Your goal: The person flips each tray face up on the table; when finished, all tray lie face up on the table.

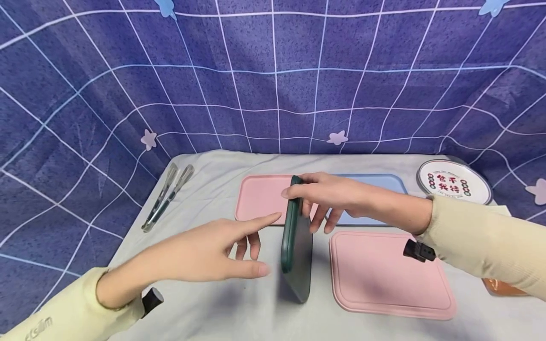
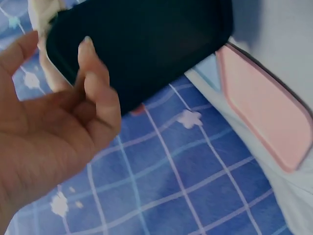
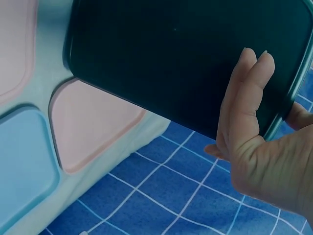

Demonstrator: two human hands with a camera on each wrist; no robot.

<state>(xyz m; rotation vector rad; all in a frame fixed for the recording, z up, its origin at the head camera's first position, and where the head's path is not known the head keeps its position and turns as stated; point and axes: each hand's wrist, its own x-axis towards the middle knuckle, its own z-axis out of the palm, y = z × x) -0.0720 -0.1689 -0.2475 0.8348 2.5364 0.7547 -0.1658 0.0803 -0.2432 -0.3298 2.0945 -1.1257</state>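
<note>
A dark green rounded rectangular tray point(image 1: 290, 244) stands on edge above the white cloth, between the two hands. My right hand point(image 1: 325, 192) grips its far upper edge, thumb on one side and fingers on the other. In the right wrist view two fingers of that hand point(image 3: 252, 117) lie along the broad face of the tray point(image 3: 156, 58). My left hand point(image 1: 213, 251) is just left of the tray, index finger and thumb extended, the other fingers loosely bent. It holds nothing. In the left wrist view its fingers point(image 2: 100, 93) appear in front of the tray's dark face point(image 2: 156, 44).
A pink tray point(image 1: 256, 196) and a blue tray point(image 1: 375, 182) lie at the back. Another pink tray point(image 1: 390, 274) lies front right. Metal tongs point(image 1: 166, 199) are at the left, a round plate with red characters point(image 1: 454, 182) at the right. Behind hangs a blue grid-patterned cloth point(image 1: 256, 85).
</note>
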